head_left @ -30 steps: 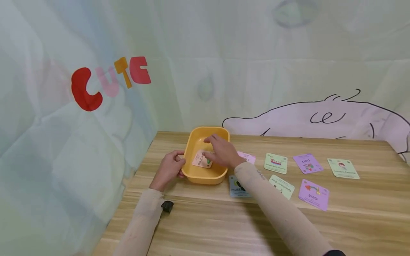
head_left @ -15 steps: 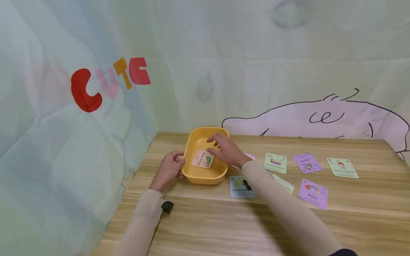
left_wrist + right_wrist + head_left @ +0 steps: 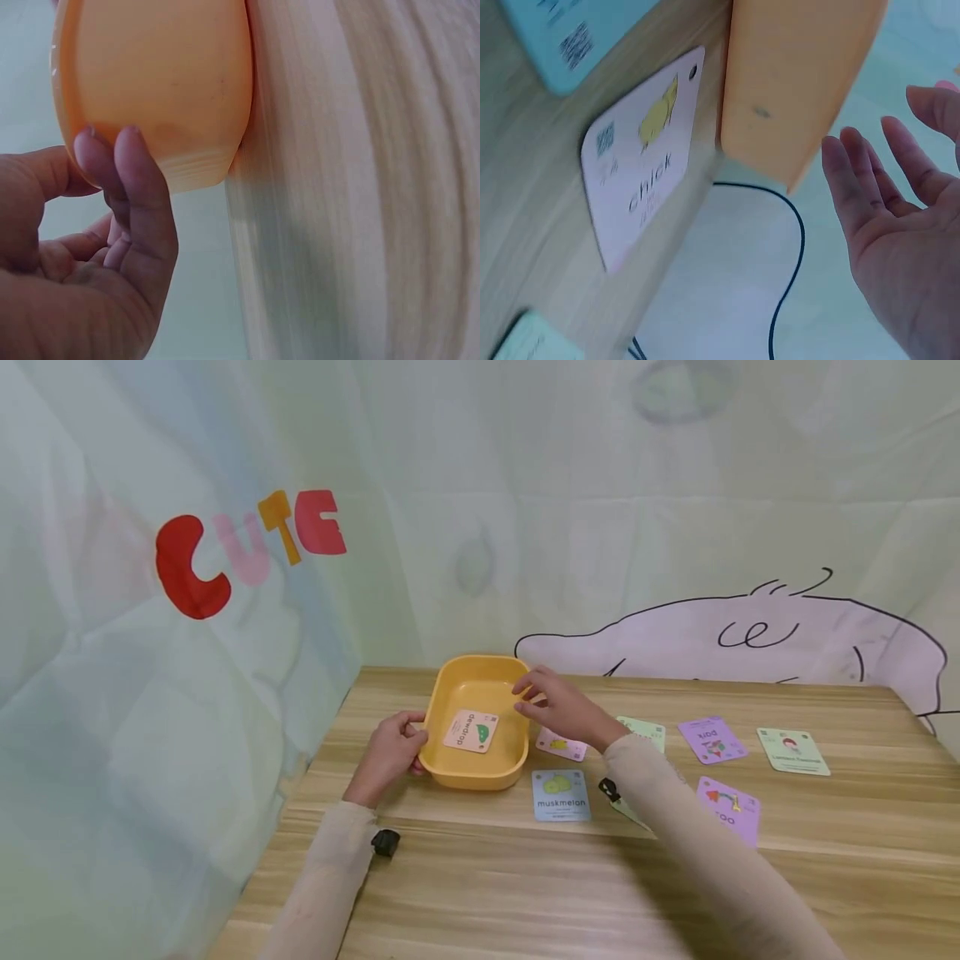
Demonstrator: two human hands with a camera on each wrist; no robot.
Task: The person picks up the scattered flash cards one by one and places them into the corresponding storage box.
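A yellow plastic tray (image 3: 486,782) stands at the back left of the wooden table. Inside it lies a peach card reading "dewdrop" (image 3: 471,731). My left hand (image 3: 389,748) pinches the tray's left rim, thumb on one side and fingertips against the outer wall, as the left wrist view shows. Over the tray's right rim hovers my right hand (image 3: 558,703), fingers loosely bent and holding nothing. Just below that hand is a pink "chick" card (image 3: 649,157), flat on the table. A blue "muskmelon" card (image 3: 562,797) lies nearer, right of the tray.
Farther right lie a purple "park" card (image 3: 712,741), a green lantern card (image 3: 793,752) and a purple "zoo" card (image 3: 731,810). My right forearm partly covers two green cards. A printed cloth backdrop (image 3: 420,527) rises behind the table and along its left side.
My right hand has moved right, out of the tray to above its right rim, leaving the dewdrop card inside. The left hand keeps its hold on the rim.
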